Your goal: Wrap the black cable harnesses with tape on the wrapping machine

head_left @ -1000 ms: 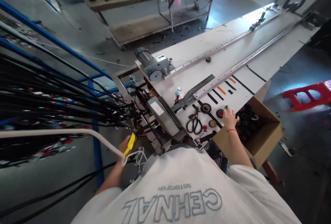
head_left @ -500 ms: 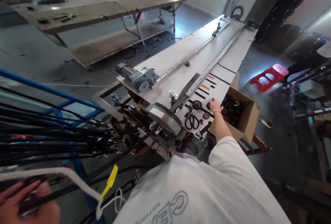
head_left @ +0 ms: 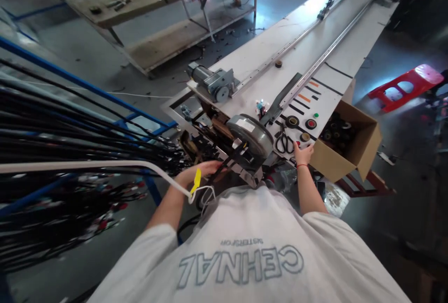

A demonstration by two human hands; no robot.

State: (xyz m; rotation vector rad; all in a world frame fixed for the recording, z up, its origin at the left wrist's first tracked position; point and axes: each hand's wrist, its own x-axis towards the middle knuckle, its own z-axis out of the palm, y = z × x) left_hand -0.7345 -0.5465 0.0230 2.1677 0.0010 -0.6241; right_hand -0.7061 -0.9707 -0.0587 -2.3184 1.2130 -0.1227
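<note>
My left hand (head_left: pixel 210 168) is closed around a black cable (head_left: pixel 220 170) beside the front of the round grey machine housing (head_left: pixel 250 135); its fingertips are partly hidden. At the near edge of the white bench (head_left: pixel 266 81), my right hand (head_left: pixel 304 154) has its fingers apart and a fingertip at a small red button (head_left: pixel 297 144). Black-handled scissors (head_left: pixel 284 142) lie just left of that hand. Above it are a brown tape roll (head_left: pixel 305 137), a black tape roll (head_left: pixel 292 121), a red-centred black roll (head_left: pixel 311 123) and a green button (head_left: pixel 316 115).
A cardboard box (head_left: pixel 332 158) holding dark rolls stands right of the bench. Black cables (head_left: pixel 87 126) hang on a blue rack at the left. A motor (head_left: pixel 212 81) and long metal rails (head_left: pixel 325 56) sit on the bench. Farther right lies a red stool (head_left: pixel 406 88).
My left hand has come from the lower left up to the machine with the black cable. My right hand has moved from the green button toward me to the red one. The view has shifted.
</note>
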